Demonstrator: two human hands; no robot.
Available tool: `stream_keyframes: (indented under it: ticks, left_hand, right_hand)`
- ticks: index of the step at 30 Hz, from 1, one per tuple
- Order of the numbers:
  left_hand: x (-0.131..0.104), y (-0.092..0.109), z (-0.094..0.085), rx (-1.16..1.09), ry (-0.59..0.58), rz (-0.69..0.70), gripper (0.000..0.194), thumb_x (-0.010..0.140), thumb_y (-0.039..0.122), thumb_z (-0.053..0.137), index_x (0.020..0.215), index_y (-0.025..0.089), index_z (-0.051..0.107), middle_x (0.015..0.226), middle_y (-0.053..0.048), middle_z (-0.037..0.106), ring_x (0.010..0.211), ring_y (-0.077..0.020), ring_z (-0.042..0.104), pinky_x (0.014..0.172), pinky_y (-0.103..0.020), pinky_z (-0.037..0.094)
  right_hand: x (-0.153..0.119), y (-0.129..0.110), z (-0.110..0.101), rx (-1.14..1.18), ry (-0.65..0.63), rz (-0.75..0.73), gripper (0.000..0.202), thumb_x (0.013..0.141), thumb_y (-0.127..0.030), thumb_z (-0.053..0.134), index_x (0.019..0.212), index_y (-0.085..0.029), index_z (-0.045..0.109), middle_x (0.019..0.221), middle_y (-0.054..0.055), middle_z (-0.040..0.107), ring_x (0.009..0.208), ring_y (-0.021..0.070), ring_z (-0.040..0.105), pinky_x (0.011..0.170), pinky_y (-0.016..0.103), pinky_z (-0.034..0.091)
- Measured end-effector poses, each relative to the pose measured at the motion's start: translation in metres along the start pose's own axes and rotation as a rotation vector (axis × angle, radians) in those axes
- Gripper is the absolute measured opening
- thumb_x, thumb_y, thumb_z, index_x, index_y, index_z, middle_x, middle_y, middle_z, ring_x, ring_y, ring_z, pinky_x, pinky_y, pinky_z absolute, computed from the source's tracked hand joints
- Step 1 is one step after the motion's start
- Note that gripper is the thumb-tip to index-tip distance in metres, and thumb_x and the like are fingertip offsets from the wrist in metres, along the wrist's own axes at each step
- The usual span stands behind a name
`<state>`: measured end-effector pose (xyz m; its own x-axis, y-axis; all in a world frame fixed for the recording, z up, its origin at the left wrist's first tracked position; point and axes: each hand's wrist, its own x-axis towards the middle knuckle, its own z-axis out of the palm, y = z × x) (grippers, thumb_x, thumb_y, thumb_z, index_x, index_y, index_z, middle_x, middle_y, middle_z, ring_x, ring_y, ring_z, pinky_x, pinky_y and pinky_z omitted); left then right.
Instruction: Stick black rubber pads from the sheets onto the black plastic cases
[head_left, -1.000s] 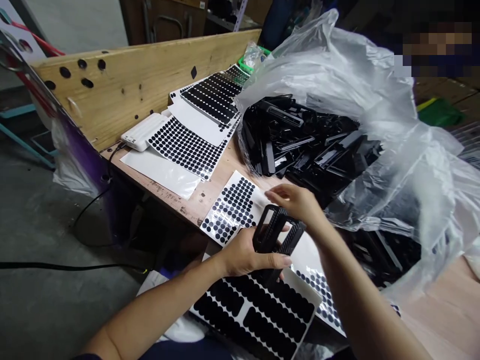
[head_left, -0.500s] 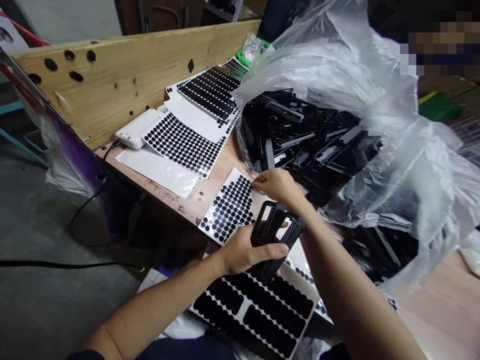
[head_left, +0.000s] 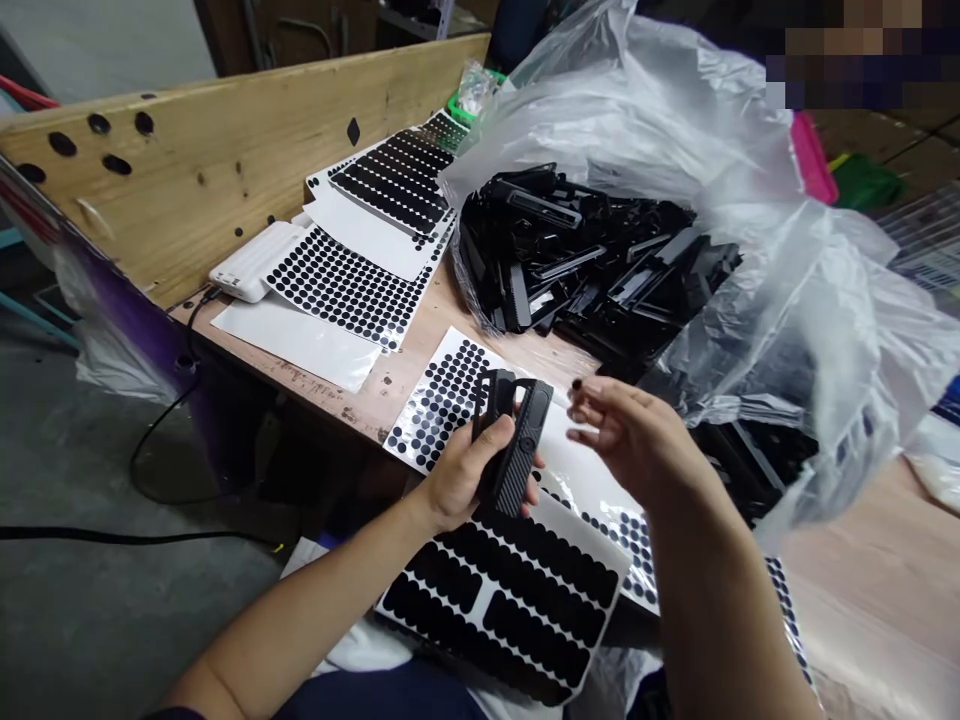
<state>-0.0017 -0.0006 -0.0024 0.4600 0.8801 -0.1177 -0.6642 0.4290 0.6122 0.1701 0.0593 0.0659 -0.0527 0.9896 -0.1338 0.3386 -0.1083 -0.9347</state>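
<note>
My left hand (head_left: 456, 478) is closed around two black plastic pieces (head_left: 528, 440) with a carbon-fibre texture, held side by side and tilted upward. To their right, my right hand (head_left: 637, 430) pinches a small black round sticker (head_left: 576, 384) at its fingertips, apart from the pieces. Behind the left hand lies a white sheet of black dot stickers (head_left: 439, 405) on the table, partly bare of dots. Below both hands, another sheet with rows of larger black stickers (head_left: 487, 615) rests near my lap.
A clear plastic bag (head_left: 712, 130) full of black plastic parts (head_left: 570, 260) stands behind my hands. More sticker sheets (head_left: 337, 290) and a white power bank (head_left: 251, 262) lie at the left, along a wooden board (head_left: 285, 130). Part of a person shows at the top right.
My right hand has left the dot sheet and moved right and towards me, now with a dot at its fingertips. My left hand has turned the plastic pieces and shifted slightly left.
</note>
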Motion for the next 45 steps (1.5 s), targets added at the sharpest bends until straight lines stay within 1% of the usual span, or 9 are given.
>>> stream_keyframes:
  ticks: [3,6,18,26,30,34,40,42,45]
  left_hand:
    - [0.001,0.0,0.001,-0.006,0.046,-0.007,0.067,0.076,0.077,0.073,0.088,0.011,0.065,0.067,-0.006,0.067,0.052,-0.0143,0.064,0.047,-0.024,0.054]
    - [0.002,0.0,0.003,0.015,0.071,-0.003,0.067,0.075,0.075,0.076,0.093,0.011,0.066,0.07,-0.005,0.068,0.055,-0.0146,0.065,0.047,-0.024,0.054]
    - [0.002,-0.002,0.003,0.027,0.086,-0.006,0.069,0.076,0.075,0.075,0.097,0.011,0.067,0.073,-0.006,0.07,0.054,-0.0148,0.065,0.046,-0.024,0.054]
    - [0.0,-0.001,0.003,0.037,0.081,-0.014,0.065,0.076,0.076,0.074,0.09,0.013,0.064,0.06,-0.003,0.065,0.05,-0.0145,0.062,0.046,-0.024,0.053]
    - [0.0,-0.002,0.003,0.022,0.069,-0.011,0.062,0.078,0.073,0.074,0.094,0.014,0.063,0.06,-0.001,0.065,0.05,-0.0146,0.063,0.045,-0.023,0.053]
    - [0.0,-0.003,0.004,0.027,0.067,0.018,0.061,0.078,0.07,0.077,0.098,0.014,0.062,0.061,0.001,0.064,0.048,-0.0149,0.063,0.041,-0.022,0.052]
    - [0.001,0.002,-0.004,-0.098,0.009,0.009,0.059,0.078,0.064,0.079,0.099,0.011,0.066,0.079,-0.005,0.07,0.051,-0.0125,0.065,0.042,-0.021,0.052]
    - [0.001,0.007,-0.007,-0.212,0.007,-0.002,0.051,0.086,0.061,0.073,0.093,0.011,0.068,0.076,-0.005,0.068,0.049,-0.0104,0.061,0.041,-0.019,0.049]
    - [-0.002,0.016,-0.007,-0.339,0.052,-0.01,0.053,0.102,0.057,0.047,0.087,0.011,0.069,0.067,-0.005,0.064,0.042,-0.0083,0.052,0.037,-0.018,0.041]
  right_hand:
    - [-0.036,-0.01,0.003,0.149,-0.151,0.158,0.039,0.064,-0.055,0.089,0.07,-0.02,0.071,0.066,0.002,0.065,0.06,0.0146,0.061,0.054,0.027,0.054]
    - [-0.052,-0.017,0.014,0.126,-0.16,0.16,0.037,0.066,-0.052,0.091,0.072,-0.019,0.073,0.061,0.001,0.064,0.055,0.0126,0.055,0.054,0.026,0.049]
    - [-0.05,-0.023,0.019,-0.014,-0.128,0.112,0.049,0.063,-0.064,0.088,0.071,-0.019,0.071,0.058,0.001,0.064,0.054,0.0133,0.054,0.055,0.027,0.044]
    - [-0.053,-0.03,0.019,-0.193,-0.128,0.001,0.046,0.071,-0.064,0.084,0.074,-0.021,0.071,0.065,0.004,0.071,0.061,0.0188,0.063,0.058,0.03,0.049]
    - [-0.058,-0.035,0.018,-0.392,-0.132,-0.116,0.038,0.085,-0.06,0.073,0.076,-0.023,0.069,0.069,0.004,0.068,0.062,0.0188,0.062,0.057,0.031,0.052]
    - [-0.062,-0.031,0.018,-0.469,0.023,-0.325,0.027,0.084,-0.047,0.074,0.091,-0.025,0.061,0.104,0.008,0.06,0.087,0.0218,0.063,0.064,0.032,0.059]
    - [-0.045,0.0,0.02,-0.418,0.312,-0.319,0.03,0.087,-0.047,0.071,0.102,-0.025,0.058,0.11,0.009,0.06,0.088,0.0218,0.064,0.067,0.035,0.059]
    - [-0.041,0.013,0.022,-0.438,0.223,-0.268,0.025,0.093,-0.048,0.064,0.099,-0.024,0.063,0.103,0.009,0.068,0.087,0.0238,0.067,0.072,0.039,0.058]
    - [-0.044,0.028,0.028,-0.472,-0.109,-0.236,0.025,0.092,-0.049,0.065,0.095,-0.024,0.07,0.091,0.007,0.076,0.084,0.0264,0.07,0.079,0.043,0.056]
